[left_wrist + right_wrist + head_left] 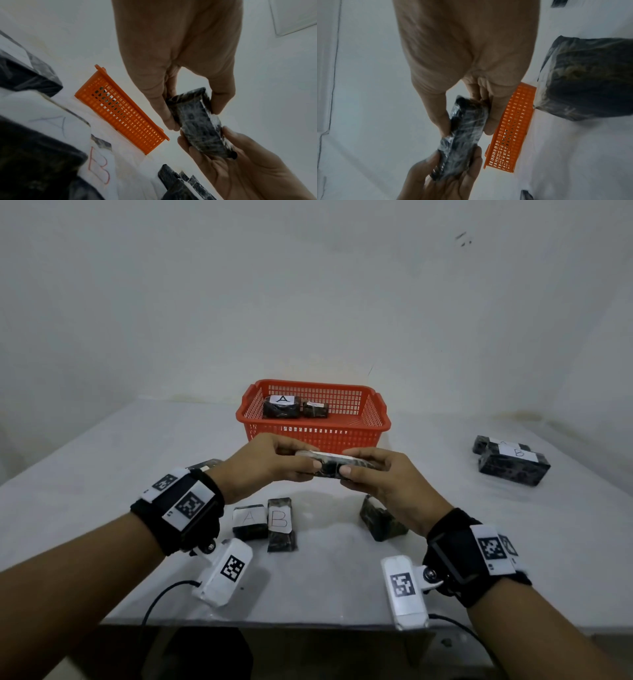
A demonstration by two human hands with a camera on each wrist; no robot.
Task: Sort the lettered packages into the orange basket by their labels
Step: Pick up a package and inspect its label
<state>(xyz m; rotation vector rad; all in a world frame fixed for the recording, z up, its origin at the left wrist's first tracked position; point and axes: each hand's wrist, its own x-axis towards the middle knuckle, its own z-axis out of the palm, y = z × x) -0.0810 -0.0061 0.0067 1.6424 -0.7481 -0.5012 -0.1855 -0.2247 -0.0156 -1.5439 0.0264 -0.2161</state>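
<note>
Both hands hold one dark wrapped package (pixel 334 464) above the table, just in front of the orange basket (pixel 313 433). My left hand (pixel 274 460) pinches its left end and my right hand (pixel 373 474) grips its right end. Its label is hidden from the head view. In the left wrist view the package (pixel 197 121) sits between thumb and fingers, and the right wrist view shows the same package (pixel 467 128). The basket holds a package marked A (pixel 281 406) and a second dark package (pixel 315 409).
On the table below my hands lie a package marked A (pixel 250 522), one marked B (pixel 281 523) and an unlabelled dark one (pixel 380 518). Two more packages, one marked B (pixel 513 465), sit at the far right. The table's front edge (pixel 308 623) is near my wrists.
</note>
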